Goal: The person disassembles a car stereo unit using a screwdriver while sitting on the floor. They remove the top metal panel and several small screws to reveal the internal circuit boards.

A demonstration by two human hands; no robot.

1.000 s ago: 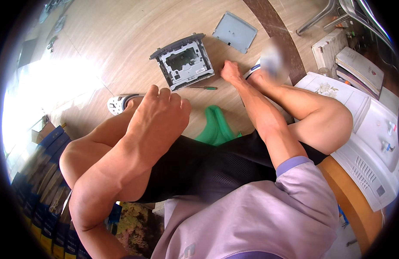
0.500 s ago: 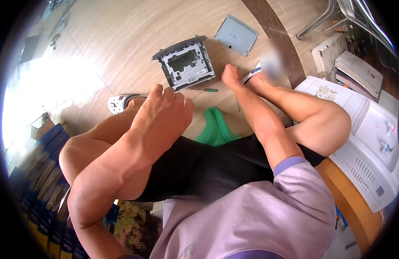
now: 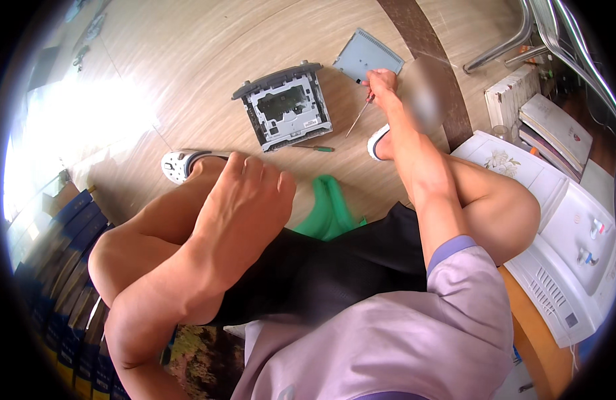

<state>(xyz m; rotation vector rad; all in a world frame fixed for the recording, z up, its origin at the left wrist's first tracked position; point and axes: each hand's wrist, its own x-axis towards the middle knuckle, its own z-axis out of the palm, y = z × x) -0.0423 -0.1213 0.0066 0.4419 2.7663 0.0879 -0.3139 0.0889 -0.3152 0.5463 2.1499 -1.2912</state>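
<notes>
My right hand is closed around a screwdriver, its thin metal shaft slanting down toward the floor. That hand is at the near edge of a flat grey metal cover plate. To its left, an opened car stereo with a dark front panel and bare metal chassis lies on the floor. A second screwdriver with a green handle rests just below the unit. My left hand hangs above my lap with its fingers curled in. Whatever it may hold is hidden behind its back.
A green curved object lies between my legs. At the right are a white water dispenser, a stack of books and chrome chair legs. Blue boxes line the left side.
My right hand has moved away from me to the cover plate, and the screwdriver in it now shows clearly. The left hand has shifted only slightly downward.
</notes>
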